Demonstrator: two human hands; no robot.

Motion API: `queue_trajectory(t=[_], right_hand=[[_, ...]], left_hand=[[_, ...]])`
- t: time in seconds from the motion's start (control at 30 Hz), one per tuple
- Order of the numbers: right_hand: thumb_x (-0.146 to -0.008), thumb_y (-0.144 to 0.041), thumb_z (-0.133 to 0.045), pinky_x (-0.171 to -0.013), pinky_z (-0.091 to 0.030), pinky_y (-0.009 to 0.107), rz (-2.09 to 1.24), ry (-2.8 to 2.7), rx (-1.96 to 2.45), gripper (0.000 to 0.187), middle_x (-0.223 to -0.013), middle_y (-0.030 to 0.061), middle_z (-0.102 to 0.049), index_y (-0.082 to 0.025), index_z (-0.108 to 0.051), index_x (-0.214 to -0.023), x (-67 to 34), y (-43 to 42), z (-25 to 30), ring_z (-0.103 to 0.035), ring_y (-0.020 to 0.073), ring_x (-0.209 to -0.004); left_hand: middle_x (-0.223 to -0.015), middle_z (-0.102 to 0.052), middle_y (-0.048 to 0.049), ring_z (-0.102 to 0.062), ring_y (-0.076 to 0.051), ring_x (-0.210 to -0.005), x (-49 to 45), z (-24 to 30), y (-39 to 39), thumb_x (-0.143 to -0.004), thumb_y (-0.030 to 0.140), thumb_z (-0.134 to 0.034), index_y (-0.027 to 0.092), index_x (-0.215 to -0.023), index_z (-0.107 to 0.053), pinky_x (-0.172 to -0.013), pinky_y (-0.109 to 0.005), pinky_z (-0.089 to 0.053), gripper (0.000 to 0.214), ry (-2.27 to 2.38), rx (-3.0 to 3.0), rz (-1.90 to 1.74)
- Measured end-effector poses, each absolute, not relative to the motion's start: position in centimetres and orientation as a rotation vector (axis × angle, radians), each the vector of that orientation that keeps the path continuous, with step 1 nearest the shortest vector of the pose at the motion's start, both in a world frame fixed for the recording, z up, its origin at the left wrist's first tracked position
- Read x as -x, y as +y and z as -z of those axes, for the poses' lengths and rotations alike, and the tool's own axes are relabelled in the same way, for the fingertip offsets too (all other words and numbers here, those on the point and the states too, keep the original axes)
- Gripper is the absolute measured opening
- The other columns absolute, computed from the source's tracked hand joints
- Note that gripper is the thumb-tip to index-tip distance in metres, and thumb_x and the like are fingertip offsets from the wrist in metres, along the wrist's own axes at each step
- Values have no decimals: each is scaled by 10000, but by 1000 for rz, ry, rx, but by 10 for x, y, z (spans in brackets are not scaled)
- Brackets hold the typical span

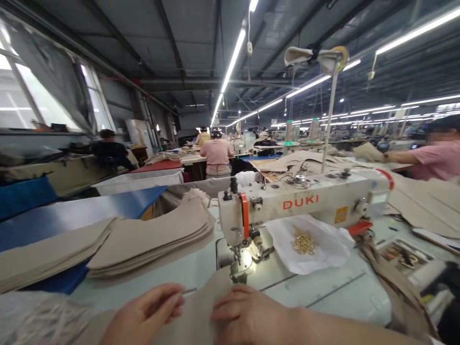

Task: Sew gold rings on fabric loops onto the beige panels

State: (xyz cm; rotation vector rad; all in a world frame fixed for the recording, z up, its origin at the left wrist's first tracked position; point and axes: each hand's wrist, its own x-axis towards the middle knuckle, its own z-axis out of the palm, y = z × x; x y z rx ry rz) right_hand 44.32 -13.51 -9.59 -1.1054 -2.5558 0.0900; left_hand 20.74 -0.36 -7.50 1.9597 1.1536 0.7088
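A beige fabric piece (199,304) lies on the sewing machine bed, its far end under the lit needle area of a white DUKI sewing machine (305,201). My right hand (247,314) rests on the right side of this fabric, close in front of the presser foot, fingers laid on the cloth. At the left of the piece is my left hand (145,314), its thumb and fingers drawn together. Whatever sits between those fingertips is too blurred to make out. The near part of the fabric runs out of view at the bottom.
Stacked beige fabric panels (154,239) lie to the left. A white sheet (287,239) on the machine bed carries small gold-coloured metal pieces (304,241). A clear plastic bag (43,318) sits at lower left, a parts tray (406,256) at right. Other people work farther off.
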Motion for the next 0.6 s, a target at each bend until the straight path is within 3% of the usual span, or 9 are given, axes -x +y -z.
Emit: queue_trajectory(t=[0.07, 0.23, 0.37, 0.5, 0.6], right_hand=[[-870, -240, -585, -1074, -294, 312, -19, -2470, 1153, 197, -1235, 44, -622, -212, -653, -1053, -456, -152, 92, -502, 170, -1200], [-853, -76, -413, -884, -470, 289, 86, -1943, 1628, 338, -1088, 101, -673, -149, -642, -1091, -519, -188, 66, -611, 186, -1004], [-880, -112, -459, -793, -501, 341, 166, -1693, 2164, 259, -1005, 149, -681, -105, -657, -1046, -569, -183, 56, -645, 246, -908], [-794, -100, -578, -748, -492, 318, 138, -1794, 2263, 112, -838, 108, -687, -126, -687, -798, -581, -167, 58, -650, 257, -834], [-800, -37, -523, -766, -470, 284, 165, -1841, 2315, 195, -814, 80, -679, -133, -670, -715, -575, -159, 58, -644, 228, -843]], left_hand=[[-685, -730, -35, -707, -250, -664, -249, 75, -16, -640, 517, -622, 222, -747, -685, -621, -276, -573, 320, 1054, -1906, -606], [-585, -681, -8, -675, -230, -621, -284, 75, -19, -617, 512, -593, 228, -703, -657, -598, -273, -552, 304, 981, -1863, -555], [-589, -683, -9, -657, -222, -591, -283, 82, -11, -594, 557, -591, 234, -726, -640, -571, -278, -546, 353, 972, -1822, -561], [-620, -705, -22, -654, -219, -576, -284, 83, -6, -582, 622, -589, 242, -721, -636, -557, -283, -546, 408, 963, -1824, -575], [-613, -705, -14, -649, -216, -560, -284, 84, -4, -573, 645, -600, 250, -716, -629, -541, -284, -545, 421, 962, -1825, -584]])
